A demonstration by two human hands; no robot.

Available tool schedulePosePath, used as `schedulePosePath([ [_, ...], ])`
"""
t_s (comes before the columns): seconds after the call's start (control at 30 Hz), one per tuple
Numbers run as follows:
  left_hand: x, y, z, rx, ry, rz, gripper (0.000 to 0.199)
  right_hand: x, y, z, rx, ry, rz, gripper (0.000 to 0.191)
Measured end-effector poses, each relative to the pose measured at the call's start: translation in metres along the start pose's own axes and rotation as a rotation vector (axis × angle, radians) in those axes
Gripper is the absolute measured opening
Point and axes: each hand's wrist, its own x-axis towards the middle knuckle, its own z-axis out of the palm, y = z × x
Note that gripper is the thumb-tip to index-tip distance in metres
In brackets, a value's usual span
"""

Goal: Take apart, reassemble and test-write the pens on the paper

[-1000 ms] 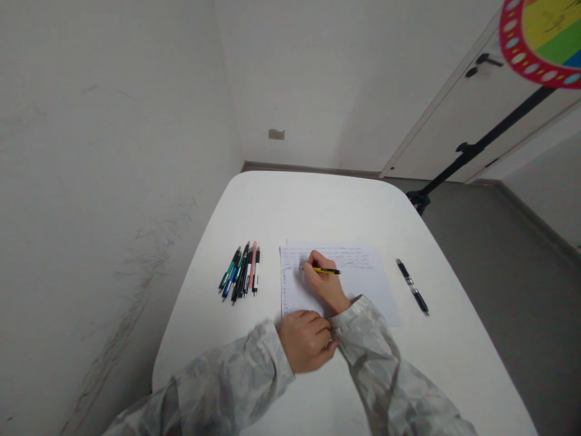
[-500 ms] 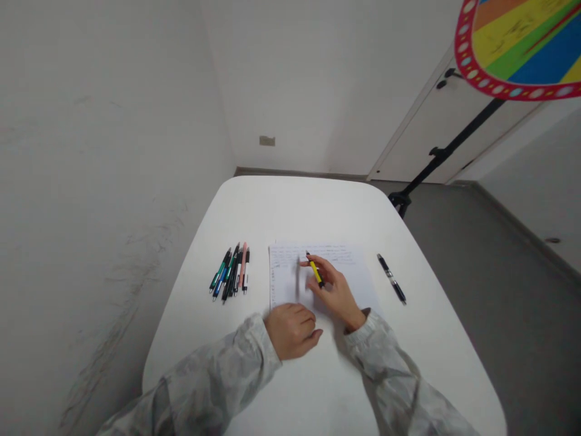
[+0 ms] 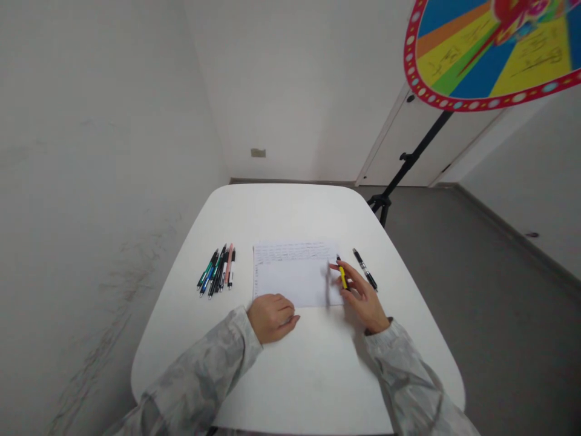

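Observation:
My right hand (image 3: 363, 298) holds a yellow and black pen (image 3: 342, 277) between its fingers, above the right edge of a white sheet of paper (image 3: 295, 281). Lines of handwriting run across the sheet's top, and more marks go down its left edge. My left hand (image 3: 272, 318) lies with curled fingers at the sheet's lower left edge; whether anything is under them is hidden. Just right of my right hand lies a black pen (image 3: 365, 269) with a silvery middle. Several pens (image 3: 216, 272) in green, blue, black, white and pink lie bunched left of the paper.
The white table (image 3: 290, 209) has rounded corners and stands close to the left wall (image 3: 100, 181). Beyond its right far corner, a colourful prize wheel (image 3: 476, 66) rises on a black tripod stand (image 3: 408, 160). A pale door (image 3: 417, 145) is behind the stand.
My right hand has moved right with the yellow pen, from over the middle of the paper to its right edge. My left hand stays by the sheet's lower left. The camera view has shifted.

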Motion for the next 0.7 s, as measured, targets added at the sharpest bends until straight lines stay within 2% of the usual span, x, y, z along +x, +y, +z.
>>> schedulePosePath([
  [0.2, 0.001, 0.001, 0.000, 0.010, 0.037, 0.008, 0.023, 0.015, 0.003, -0.039, -0.500, 0.033, -0.164, 0.073],
  [0.3, 0.000, 0.001, 0.001, 0.017, 0.045, 0.002, 0.023, 0.026, 0.012, -0.049, -0.741, 0.029, -0.186, 0.067],
  [0.47, -0.001, 0.002, 0.001, 0.015, 0.039, -0.007, 0.025, 0.040, 0.029, -0.047, -1.002, -0.035, -0.230, 0.047],
  [0.57, -0.002, 0.003, 0.000, 0.008, 0.038, -0.016, 0.024, 0.044, 0.035, -0.043, -1.064, -0.065, -0.247, 0.040],
  [0.7, -0.003, 0.002, 0.000, -0.003, 0.035, 0.001, 0.020, 0.043, 0.038, -0.040, -1.078, -0.032, -0.261, 0.039],
])
